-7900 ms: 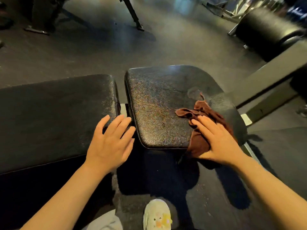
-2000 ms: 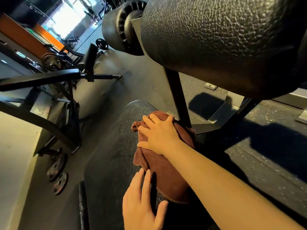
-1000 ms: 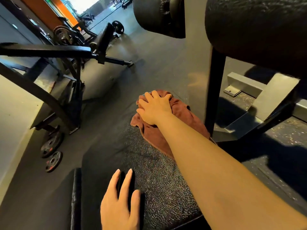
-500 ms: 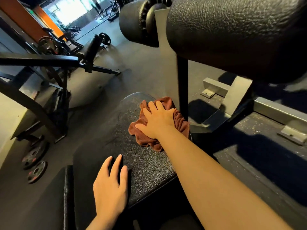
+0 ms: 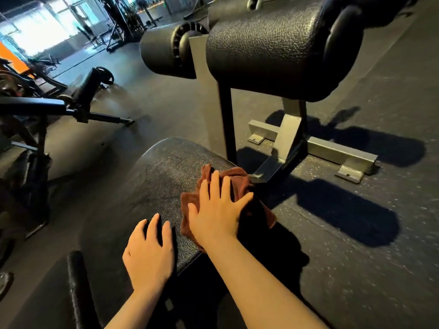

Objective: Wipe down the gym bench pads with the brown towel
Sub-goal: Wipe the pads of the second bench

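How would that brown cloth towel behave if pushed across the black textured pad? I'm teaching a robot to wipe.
The brown cloth towel looks floppy: it lies crumpled in folds under the flat right hand, so it would probably bunch rather than slide as a sheet. The black textured seat pad looks pebbled, so it likely drags. One edge hangs off the pad, so it might slip off.

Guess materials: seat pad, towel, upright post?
Seat pad: looks like black vinyl or faux leather, with a pebbled grain that catches the light. Brown towel: soft looped cloth, probably terry, bunched in folds under the right hand. Upright post: square metal tube, dark matte paint.
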`<state>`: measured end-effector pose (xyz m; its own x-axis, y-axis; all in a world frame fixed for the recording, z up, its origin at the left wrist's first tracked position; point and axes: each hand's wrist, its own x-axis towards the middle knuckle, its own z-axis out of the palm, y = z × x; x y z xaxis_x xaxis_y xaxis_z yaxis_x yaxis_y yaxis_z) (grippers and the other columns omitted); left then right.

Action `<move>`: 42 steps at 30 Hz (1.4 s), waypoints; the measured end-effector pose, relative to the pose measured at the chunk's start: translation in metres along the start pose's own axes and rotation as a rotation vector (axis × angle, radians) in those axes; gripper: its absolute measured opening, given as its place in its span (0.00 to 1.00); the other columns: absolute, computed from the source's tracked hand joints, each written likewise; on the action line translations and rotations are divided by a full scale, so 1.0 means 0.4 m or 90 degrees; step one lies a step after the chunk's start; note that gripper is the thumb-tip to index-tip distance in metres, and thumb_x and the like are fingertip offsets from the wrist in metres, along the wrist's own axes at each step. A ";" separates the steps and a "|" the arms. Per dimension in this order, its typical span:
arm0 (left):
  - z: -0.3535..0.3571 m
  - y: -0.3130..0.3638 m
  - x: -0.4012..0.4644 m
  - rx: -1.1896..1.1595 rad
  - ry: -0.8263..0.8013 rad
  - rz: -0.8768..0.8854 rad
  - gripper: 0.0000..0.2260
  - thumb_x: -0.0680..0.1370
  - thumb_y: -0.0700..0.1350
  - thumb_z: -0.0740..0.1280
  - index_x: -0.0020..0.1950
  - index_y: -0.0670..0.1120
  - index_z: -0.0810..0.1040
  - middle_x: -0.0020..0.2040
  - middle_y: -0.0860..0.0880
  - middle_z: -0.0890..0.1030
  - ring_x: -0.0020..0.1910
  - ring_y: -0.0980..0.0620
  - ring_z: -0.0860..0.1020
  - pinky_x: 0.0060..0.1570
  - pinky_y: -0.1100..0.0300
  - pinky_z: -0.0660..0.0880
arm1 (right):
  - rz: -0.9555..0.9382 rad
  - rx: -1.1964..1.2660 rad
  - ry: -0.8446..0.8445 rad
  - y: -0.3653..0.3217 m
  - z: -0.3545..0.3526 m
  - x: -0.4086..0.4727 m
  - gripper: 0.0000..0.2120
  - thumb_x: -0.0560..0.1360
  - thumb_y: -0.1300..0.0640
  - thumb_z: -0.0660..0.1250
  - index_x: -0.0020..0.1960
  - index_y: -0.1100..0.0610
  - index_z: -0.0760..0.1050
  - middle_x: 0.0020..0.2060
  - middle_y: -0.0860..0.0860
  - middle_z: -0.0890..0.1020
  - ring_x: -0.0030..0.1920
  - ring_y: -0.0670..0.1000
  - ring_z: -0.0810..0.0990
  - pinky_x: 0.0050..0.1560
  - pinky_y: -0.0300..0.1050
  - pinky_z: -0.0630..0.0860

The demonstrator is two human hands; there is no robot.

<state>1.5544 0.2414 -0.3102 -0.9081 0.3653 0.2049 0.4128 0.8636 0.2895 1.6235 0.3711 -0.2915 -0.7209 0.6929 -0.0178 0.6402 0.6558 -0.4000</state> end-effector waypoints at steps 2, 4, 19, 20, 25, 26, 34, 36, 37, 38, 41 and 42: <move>0.000 0.002 0.004 -0.005 0.003 0.009 0.19 0.83 0.54 0.58 0.72 0.51 0.74 0.72 0.46 0.72 0.72 0.45 0.68 0.70 0.42 0.65 | 0.000 0.000 0.007 -0.018 0.020 -0.044 0.32 0.82 0.40 0.46 0.81 0.54 0.43 0.79 0.57 0.39 0.79 0.61 0.39 0.63 0.82 0.35; 0.000 -0.001 0.006 -0.011 0.006 0.020 0.19 0.83 0.53 0.58 0.71 0.50 0.75 0.72 0.46 0.73 0.71 0.45 0.69 0.69 0.43 0.66 | -0.019 -0.005 0.013 -0.026 0.034 -0.079 0.33 0.82 0.39 0.45 0.81 0.54 0.43 0.79 0.57 0.39 0.79 0.60 0.38 0.62 0.82 0.33; 0.001 -0.022 -0.001 -0.122 0.048 0.038 0.16 0.84 0.47 0.58 0.66 0.46 0.80 0.68 0.48 0.77 0.69 0.50 0.72 0.67 0.53 0.66 | 0.016 0.081 0.125 -0.011 0.059 -0.081 0.30 0.79 0.38 0.57 0.77 0.49 0.64 0.80 0.50 0.56 0.79 0.52 0.52 0.67 0.79 0.44; -0.002 -0.019 -0.003 -0.160 0.051 0.024 0.16 0.84 0.48 0.58 0.65 0.46 0.80 0.68 0.49 0.76 0.68 0.51 0.72 0.66 0.55 0.66 | 0.024 0.073 0.134 -0.030 0.076 -0.093 0.29 0.79 0.40 0.57 0.76 0.50 0.65 0.79 0.52 0.57 0.79 0.54 0.53 0.66 0.80 0.45; -0.047 -0.070 -0.026 -0.275 0.041 0.053 0.18 0.84 0.49 0.56 0.67 0.45 0.79 0.72 0.48 0.73 0.72 0.54 0.67 0.64 0.72 0.57 | -0.056 -0.012 0.093 -0.143 0.163 -0.222 0.30 0.70 0.39 0.68 0.69 0.52 0.75 0.73 0.57 0.70 0.72 0.61 0.69 0.56 0.82 0.64; -0.057 -0.101 -0.038 -0.254 0.046 0.070 0.21 0.83 0.52 0.54 0.67 0.45 0.79 0.72 0.48 0.74 0.72 0.53 0.68 0.67 0.67 0.59 | -0.082 -0.028 0.088 -0.149 0.176 -0.239 0.30 0.71 0.39 0.66 0.68 0.52 0.76 0.73 0.56 0.71 0.72 0.61 0.70 0.55 0.81 0.66; -0.003 -0.217 -0.102 0.020 0.213 0.177 0.20 0.80 0.51 0.56 0.63 0.45 0.82 0.64 0.45 0.81 0.64 0.42 0.78 0.66 0.42 0.68 | -0.287 -0.101 0.038 0.002 0.100 -0.225 0.36 0.74 0.29 0.50 0.77 0.46 0.63 0.78 0.50 0.61 0.77 0.53 0.60 0.63 0.83 0.42; 0.006 -0.223 -0.098 0.021 0.235 0.187 0.20 0.80 0.50 0.57 0.63 0.45 0.82 0.63 0.45 0.82 0.63 0.42 0.79 0.64 0.43 0.70 | -0.380 -0.226 0.049 0.084 0.067 -0.171 0.42 0.70 0.27 0.61 0.78 0.48 0.62 0.77 0.53 0.63 0.76 0.55 0.64 0.69 0.79 0.45; 0.010 -0.226 -0.097 0.018 0.239 0.192 0.19 0.80 0.50 0.57 0.63 0.45 0.82 0.63 0.46 0.82 0.63 0.42 0.79 0.63 0.43 0.71 | -0.411 -0.270 0.046 0.120 0.052 -0.136 0.45 0.68 0.29 0.66 0.78 0.49 0.62 0.77 0.54 0.65 0.75 0.56 0.65 0.71 0.75 0.47; 0.014 -0.229 -0.096 0.010 0.241 0.197 0.19 0.80 0.50 0.57 0.63 0.45 0.82 0.63 0.46 0.82 0.62 0.42 0.79 0.61 0.44 0.73 | -0.435 -0.296 0.039 0.147 0.037 -0.102 0.46 0.67 0.31 0.70 0.78 0.51 0.61 0.76 0.56 0.66 0.75 0.58 0.66 0.72 0.71 0.50; 0.020 -0.237 -0.091 -0.033 0.237 0.212 0.19 0.80 0.49 0.58 0.64 0.44 0.81 0.62 0.46 0.82 0.60 0.42 0.81 0.52 0.46 0.78 | -0.464 -0.335 0.017 0.147 0.009 -0.054 0.47 0.67 0.31 0.67 0.76 0.56 0.60 0.72 0.62 0.70 0.71 0.64 0.69 0.72 0.65 0.52; 0.020 -0.240 -0.088 -0.044 0.238 0.211 0.19 0.80 0.48 0.58 0.65 0.44 0.81 0.62 0.46 0.82 0.60 0.42 0.81 0.50 0.46 0.79 | -0.475 -0.335 0.022 0.130 0.016 -0.056 0.48 0.65 0.33 0.71 0.75 0.59 0.62 0.71 0.64 0.71 0.70 0.66 0.70 0.72 0.65 0.53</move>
<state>1.5464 0.1485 -0.3528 -0.6444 0.4562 0.6137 0.6903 0.6923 0.2103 1.6714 0.3878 -0.3177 -0.9935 0.0366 0.1080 0.0550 0.9833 0.1732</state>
